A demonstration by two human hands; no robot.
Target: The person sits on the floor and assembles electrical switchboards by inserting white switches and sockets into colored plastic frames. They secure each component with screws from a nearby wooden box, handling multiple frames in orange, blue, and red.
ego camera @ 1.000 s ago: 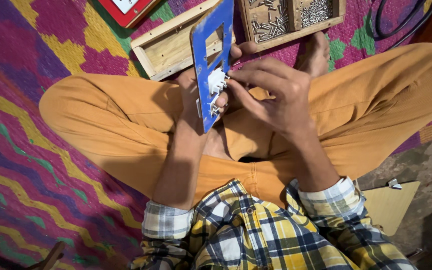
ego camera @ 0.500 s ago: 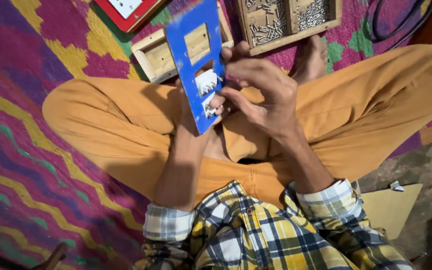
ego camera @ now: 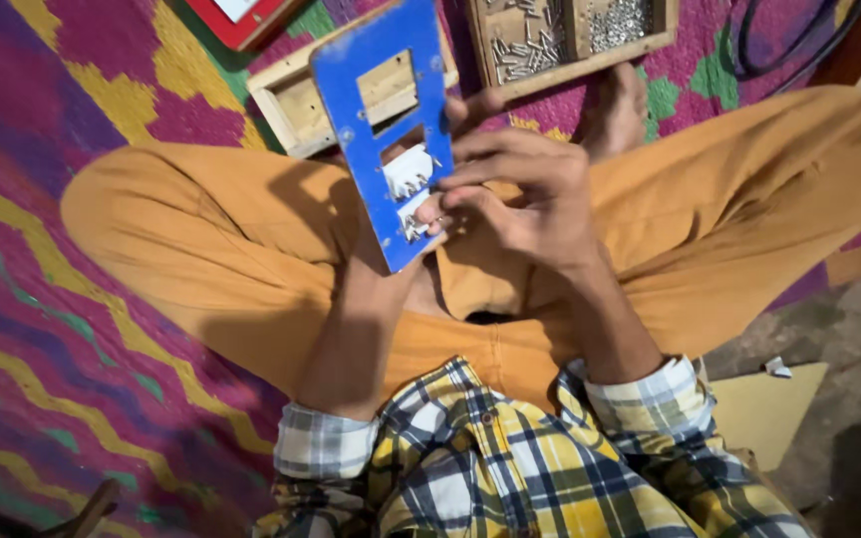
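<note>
Floor covered by a zigzag-patterned mat [ego camera: 72, 329] in purple, yellow and green. Lying on it: an open wooden box [ego camera: 296, 100], a compartmented wooden tray [ego camera: 575, 40] of small metal parts, and a red-framed item [ego camera: 241, 20], partly cut off.

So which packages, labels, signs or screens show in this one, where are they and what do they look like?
Red-framed panel: top edge, on the patterned mat, rectangular with a pale face, mostly cut off; screen or sign, cannot tell.
Cardboard piece: lower right on the floor, flat, tan.
No label is visible on anything else.
</note>
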